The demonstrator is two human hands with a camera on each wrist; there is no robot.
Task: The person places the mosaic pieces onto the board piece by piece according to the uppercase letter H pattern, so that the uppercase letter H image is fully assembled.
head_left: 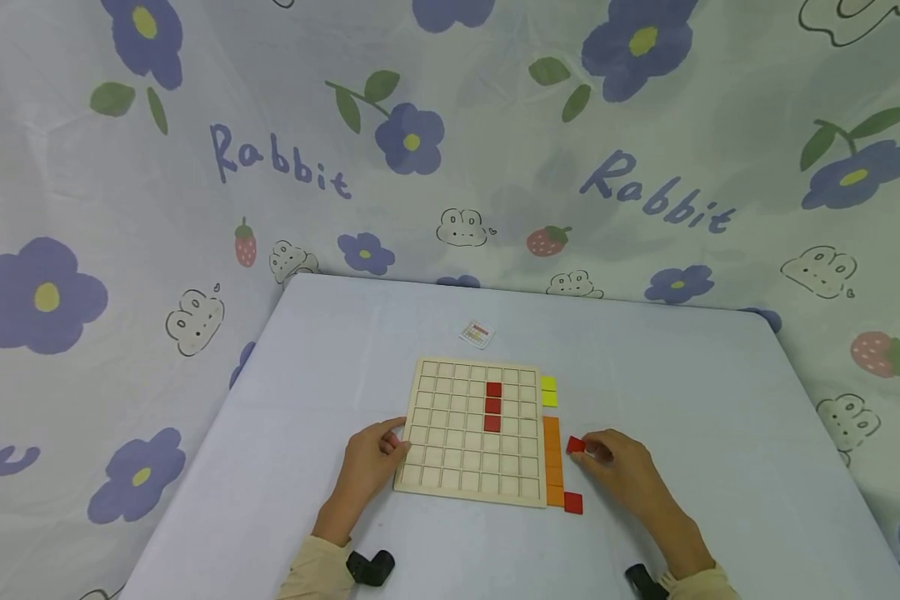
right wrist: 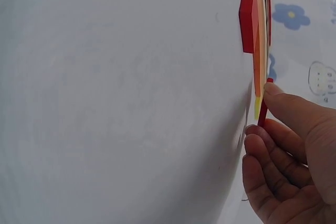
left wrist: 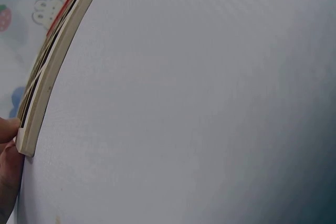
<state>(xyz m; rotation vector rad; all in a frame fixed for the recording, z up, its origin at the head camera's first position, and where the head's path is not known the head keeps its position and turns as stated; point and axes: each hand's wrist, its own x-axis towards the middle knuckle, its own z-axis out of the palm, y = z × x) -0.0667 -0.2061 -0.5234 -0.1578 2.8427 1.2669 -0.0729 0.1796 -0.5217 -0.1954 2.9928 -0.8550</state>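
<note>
A square wooden grid board [head_left: 461,462] lies on the table, with three red square tiles [head_left: 492,406] in a column in its upper right cells. My left hand [head_left: 369,460] grips the board's left edge between thumb and fingers; the left wrist view shows fingertips at a corner of the board [left wrist: 39,98]. Just off the right side, my right hand [head_left: 626,467] pinches a red square tile [head_left: 575,445] between thumb and fingertips, raised above the table in the right wrist view [right wrist: 264,111]. One more red tile [head_left: 573,503] rests by the board's lower right corner.
Orange tiles [head_left: 552,454] line up along the board's right edge, with yellow tiles [head_left: 548,392] farther up. Behind the board lies a small printed card [head_left: 477,333]. The white table [head_left: 645,358] meets a patterned cloth [head_left: 495,192] at the back.
</note>
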